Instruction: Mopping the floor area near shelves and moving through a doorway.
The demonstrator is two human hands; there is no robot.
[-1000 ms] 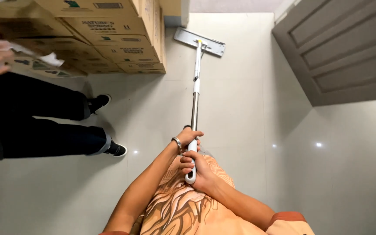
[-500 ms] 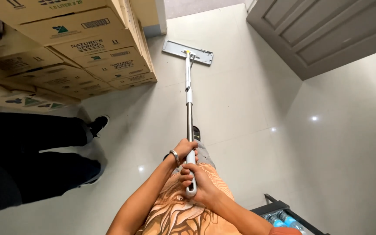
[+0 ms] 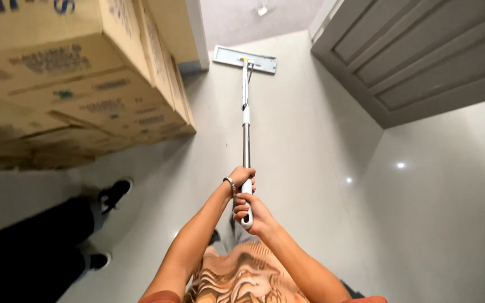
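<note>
I hold a long flat mop (image 3: 246, 120) by its metal pole, stretched out ahead of me over the pale tiled floor. My left hand (image 3: 242, 177), with a bracelet on the wrist, grips the pole higher up. Just below it, my right hand (image 3: 253, 212) is wrapped around the white end of the handle. The flat grey mop head (image 3: 245, 59) rests on the floor far ahead, near the corner of a wall.
A tall stack of cardboard boxes (image 3: 68, 84) fills the left side. Another person's legs in dark trousers and black shoes (image 3: 113, 193) stand at lower left. A grey panelled door (image 3: 422, 56) is at upper right, a pale wall (image 3: 456, 213) to the right.
The mop head has slid farther ahead toward the wall corner. The view has moved forward, so the boxes loom larger and the other person's legs sit lower left.
</note>
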